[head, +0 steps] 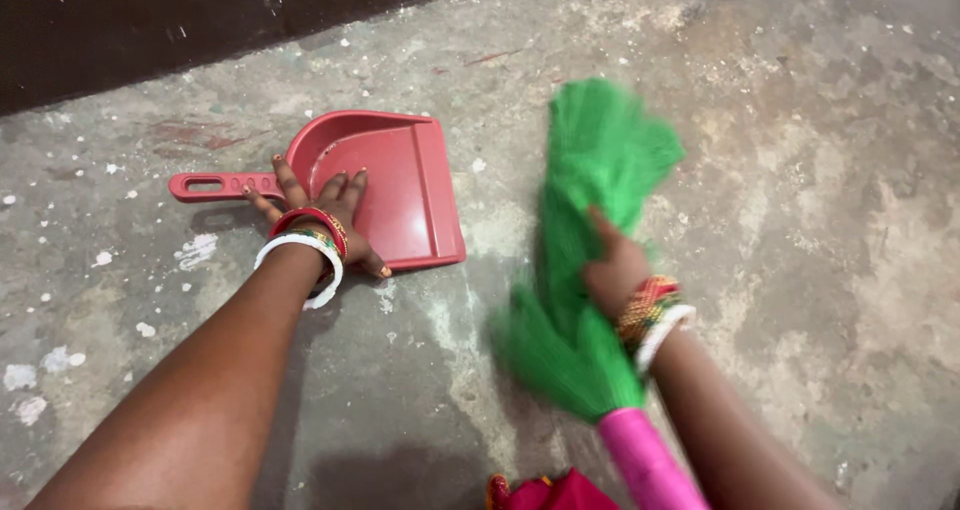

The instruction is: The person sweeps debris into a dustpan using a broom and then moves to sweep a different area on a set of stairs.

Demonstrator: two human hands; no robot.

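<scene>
Near edge, bottom centre: a bit of red cloth (560,492), and the broom's pink handle (645,460) just right of it. Your right hand (615,270) is closed round the green broom (580,260) mid-bristles; bristles blurred, fanning away toward the far side. Left of that, your left hand (320,220) lies flat, fingers spread, pressing on the red dustpan (400,185), gripping nothing. Dustpan sits on the concrete floor (800,220), its handle pointing left. Far left: dark wall (150,20).

Floor (800,220): bare grey concrete, worn and blotched, flecked with white paint spots. Wall (150,20): dark brown strip along the far edge, white-speckled. Cloth (560,494): red-pink fabric at the near edge.
</scene>
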